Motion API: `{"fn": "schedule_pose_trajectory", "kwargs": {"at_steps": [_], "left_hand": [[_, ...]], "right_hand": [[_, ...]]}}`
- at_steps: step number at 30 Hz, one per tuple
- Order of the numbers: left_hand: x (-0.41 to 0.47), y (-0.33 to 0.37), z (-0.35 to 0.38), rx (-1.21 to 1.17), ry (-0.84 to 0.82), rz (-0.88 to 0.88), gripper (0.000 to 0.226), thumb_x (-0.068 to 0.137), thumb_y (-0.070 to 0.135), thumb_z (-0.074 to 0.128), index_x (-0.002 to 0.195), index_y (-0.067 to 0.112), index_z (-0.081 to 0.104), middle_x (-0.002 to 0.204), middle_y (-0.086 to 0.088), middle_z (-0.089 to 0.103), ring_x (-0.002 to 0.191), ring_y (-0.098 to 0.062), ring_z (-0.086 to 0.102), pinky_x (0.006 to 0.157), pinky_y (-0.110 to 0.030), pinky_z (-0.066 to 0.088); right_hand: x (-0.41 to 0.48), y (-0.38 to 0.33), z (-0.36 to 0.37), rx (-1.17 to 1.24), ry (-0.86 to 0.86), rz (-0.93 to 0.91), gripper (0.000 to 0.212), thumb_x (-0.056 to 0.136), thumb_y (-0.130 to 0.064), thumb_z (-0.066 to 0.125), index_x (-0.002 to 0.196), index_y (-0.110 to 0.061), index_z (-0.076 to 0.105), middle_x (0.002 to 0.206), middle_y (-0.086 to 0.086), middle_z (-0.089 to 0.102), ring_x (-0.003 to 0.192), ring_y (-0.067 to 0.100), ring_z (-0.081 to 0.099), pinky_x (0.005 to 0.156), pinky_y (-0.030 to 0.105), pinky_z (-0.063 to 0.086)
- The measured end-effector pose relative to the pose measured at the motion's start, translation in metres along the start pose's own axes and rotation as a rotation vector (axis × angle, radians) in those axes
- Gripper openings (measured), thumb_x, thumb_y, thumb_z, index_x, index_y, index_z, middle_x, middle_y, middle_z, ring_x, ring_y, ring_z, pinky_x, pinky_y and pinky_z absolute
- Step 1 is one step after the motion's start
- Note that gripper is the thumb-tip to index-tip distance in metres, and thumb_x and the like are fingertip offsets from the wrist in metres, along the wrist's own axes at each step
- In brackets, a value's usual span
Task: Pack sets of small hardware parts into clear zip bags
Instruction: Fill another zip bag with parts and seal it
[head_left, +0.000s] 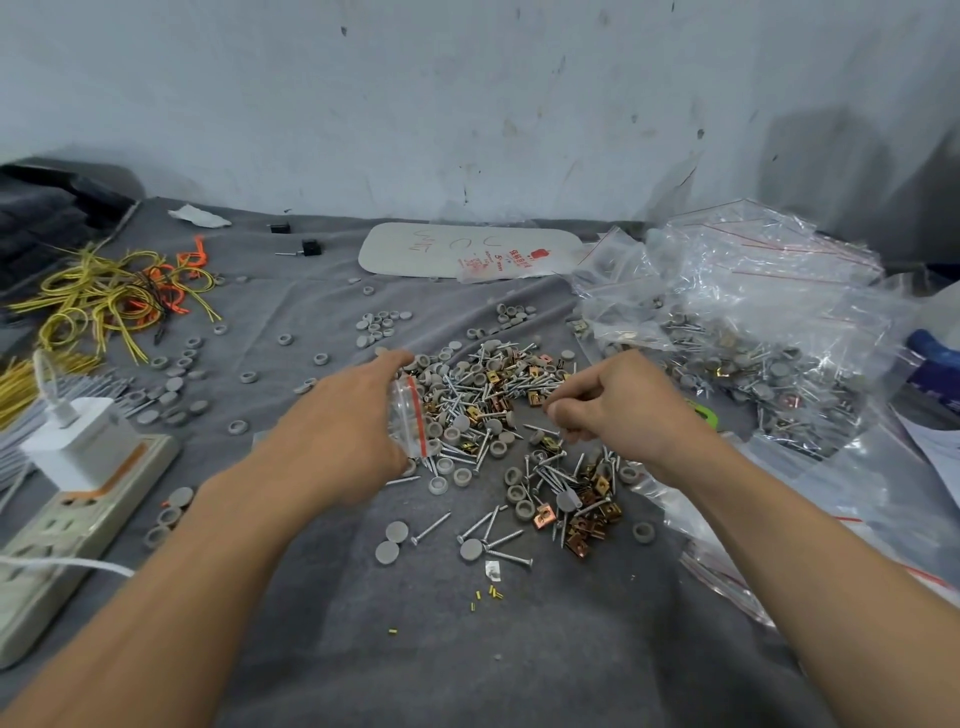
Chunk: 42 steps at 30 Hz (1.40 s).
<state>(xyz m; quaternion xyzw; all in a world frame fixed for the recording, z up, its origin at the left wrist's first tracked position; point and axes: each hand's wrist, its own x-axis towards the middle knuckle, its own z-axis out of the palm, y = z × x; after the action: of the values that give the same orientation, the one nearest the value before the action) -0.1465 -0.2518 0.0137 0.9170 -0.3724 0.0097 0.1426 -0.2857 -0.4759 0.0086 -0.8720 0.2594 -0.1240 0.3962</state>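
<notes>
Left hand (343, 431): grips a small clear zip bag (410, 415), its red-striped mouth facing right.
Right hand (618, 410): fingers curled, tips together; any part held is too small to tell.
Parts pile (483, 395): screws, grey caps and brass clips between both hands, on grey cloth (467, 649).
Filled bags (753, 322): heaped at right.

Grey caps (397, 532), silver screws (431, 530), coppery clips (544, 517) (perhaps brass); red-striped bag (404, 415).

A: Your left hand (337, 431) grips a small clear zip bag (410, 413) with a red seal strip, at the edge of the pile of screws, grey caps and brass clips (483, 395).

B: Your right hand (613, 410) is over that pile, fingers curled. I can't tell whether it holds anything.

A: Filled bags (753, 322) are heaped at your right. A power strip (67, 525) lies at your left.
</notes>
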Motion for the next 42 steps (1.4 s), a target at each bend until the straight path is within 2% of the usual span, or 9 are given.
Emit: {"fn": "schedule_pose_trajectory", "kwargs": {"at_steps": [5, 8, 15, 17, 20, 24, 30, 36, 42], "left_hand": [[0.0, -0.006, -0.006, -0.031, 0.002, -0.036, 0.093, 0.078, 0.014, 0.075, 0.157, 0.035, 0.031, 0.138, -0.005, 0.061, 0.113, -0.029, 0.061, 0.079, -0.031, 0.041], [0.0, -0.011, -0.009, -0.026, 0.017, -0.05, 0.091, 0.08, 0.015, 0.074, 0.158, 0.033, 0.031, 0.141, -0.007, 0.06, 0.123, -0.031, 0.059, 0.084, -0.032, 0.042], [0.002, -0.024, -0.019, -0.087, 0.029, -0.104, 0.09, 0.077, 0.014, 0.074, 0.154, 0.035, 0.035, 0.129, -0.007, 0.064, 0.095, -0.023, 0.053, 0.077, -0.029, 0.039], [0.002, -0.026, -0.02, -0.093, 0.039, -0.106, 0.09, 0.077, 0.014, 0.074, 0.155, 0.035, 0.034, 0.134, -0.006, 0.062, 0.106, -0.027, 0.058, 0.08, -0.031, 0.041], [0.002, -0.029, -0.022, -0.094, 0.04, -0.113, 0.091, 0.078, 0.015, 0.076, 0.156, 0.032, 0.033, 0.142, -0.008, 0.059, 0.125, -0.031, 0.057, 0.09, -0.034, 0.045], [0.0, -0.031, -0.023, -0.091, 0.038, -0.115, 0.087, 0.079, 0.017, 0.075, 0.155, 0.031, 0.035, 0.14, -0.009, 0.061, 0.124, -0.032, 0.058, 0.092, -0.035, 0.047], [0.002, -0.031, -0.023, -0.144, 0.029, -0.119, 0.073, 0.08, 0.02, 0.073, 0.146, 0.03, 0.042, 0.132, -0.007, 0.064, 0.118, -0.032, 0.06, 0.089, -0.037, 0.05], [0.005, -0.041, -0.028, -0.162, 0.028, -0.164, 0.089, 0.08, 0.013, 0.073, 0.157, 0.032, 0.032, 0.141, -0.006, 0.059, 0.126, -0.029, 0.057, 0.094, -0.035, 0.048], [0.004, -0.044, -0.032, -0.209, 0.033, -0.175, 0.09, 0.081, 0.01, 0.074, 0.157, 0.033, 0.032, 0.14, -0.005, 0.059, 0.124, -0.028, 0.057, 0.088, -0.032, 0.045]], "right_hand": [[-0.002, -0.003, 0.009, -0.287, -0.199, -0.045, 0.017, 0.075, -0.02, 0.089, 0.086, -0.032, 0.082, 0.066, -0.016, 0.071, 0.061, -0.003, 0.066, 0.053, 0.007, 0.045], [-0.002, -0.006, 0.011, -0.454, -0.22, -0.078, 0.026, 0.078, -0.01, 0.081, 0.091, -0.033, 0.082, 0.073, -0.022, 0.067, 0.073, -0.004, 0.065, 0.053, -0.001, 0.039], [0.009, -0.008, 0.013, -0.399, -0.101, -0.082, 0.019, 0.085, -0.01, 0.078, 0.091, -0.027, 0.085, 0.082, -0.014, 0.076, 0.061, -0.013, 0.062, 0.056, 0.002, 0.044], [0.01, -0.009, 0.015, -0.386, -0.071, -0.081, 0.014, 0.084, -0.016, 0.082, 0.091, -0.028, 0.084, 0.085, -0.013, 0.077, 0.071, -0.005, 0.067, 0.066, 0.01, 0.052], [0.009, -0.014, 0.018, -0.46, -0.136, -0.109, 0.012, 0.079, -0.026, 0.087, 0.09, -0.03, 0.083, 0.082, -0.017, 0.075, 0.072, -0.005, 0.066, 0.059, 0.005, 0.044], [0.002, -0.031, 0.027, -0.64, -0.279, -0.131, 0.017, 0.078, -0.039, 0.085, 0.094, -0.032, 0.082, 0.08, -0.02, 0.071, 0.074, -0.002, 0.065, 0.061, 0.013, 0.047], [0.02, -0.08, 0.089, -0.516, -0.1, -0.228, 0.019, 0.094, -0.019, 0.065, 0.101, -0.025, 0.081, 0.099, 0.002, 0.079, 0.093, 0.024, 0.072, 0.09, 0.038, 0.058], [0.04, -0.094, 0.117, -0.695, -0.233, -0.263, 0.019, 0.094, -0.006, 0.058, 0.102, -0.008, 0.075, 0.102, 0.011, 0.074, 0.099, 0.029, 0.069, 0.09, 0.039, 0.059], [0.031, -0.088, 0.093, -0.744, -0.374, -0.222, 0.022, 0.089, -0.003, 0.062, 0.09, -0.016, 0.079, 0.086, 0.0, 0.074, 0.083, 0.018, 0.069, 0.082, 0.033, 0.059]]}}
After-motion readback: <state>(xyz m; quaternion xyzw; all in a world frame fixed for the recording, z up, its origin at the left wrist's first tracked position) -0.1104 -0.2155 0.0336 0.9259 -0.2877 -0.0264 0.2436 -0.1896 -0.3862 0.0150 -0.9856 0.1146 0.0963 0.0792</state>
